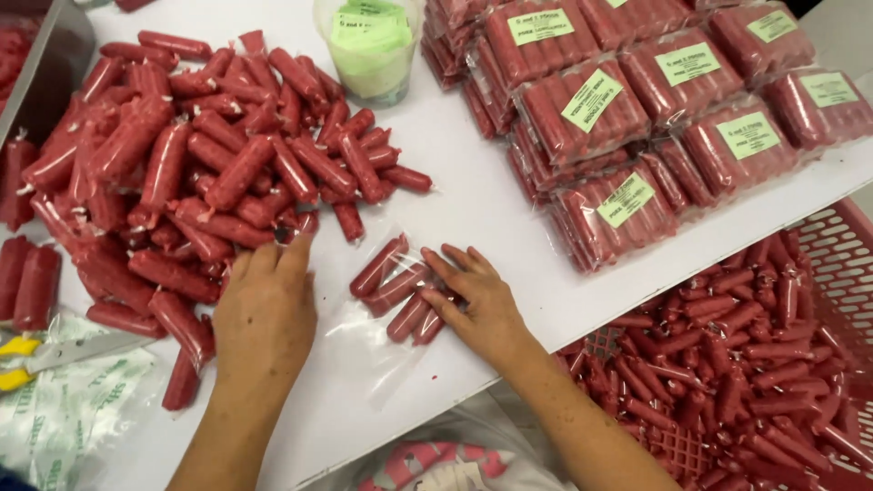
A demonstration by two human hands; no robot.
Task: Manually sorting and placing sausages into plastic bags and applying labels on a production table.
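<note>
A big pile of small red sausages (209, 155) in clear casings covers the left of a white table (473, 195). My left hand (265, 314) lies palm down at the pile's near edge, fingertips touching a sausage. A clear plastic bag (364, 341) lies flat in front of me with several sausages (400, 291) laid side by side in it. My right hand (477, 300) rests on that bag, its fingers pressing against the sausages at their right ends.
Sealed packs of sausages with green labels (627, 118) are stacked at the back right. A clear tub of green labels (371, 45) stands at the back. A red crate of loose sausages (755, 364) sits lower right. Yellow-handled scissors (41, 353) lie at the left on more bags.
</note>
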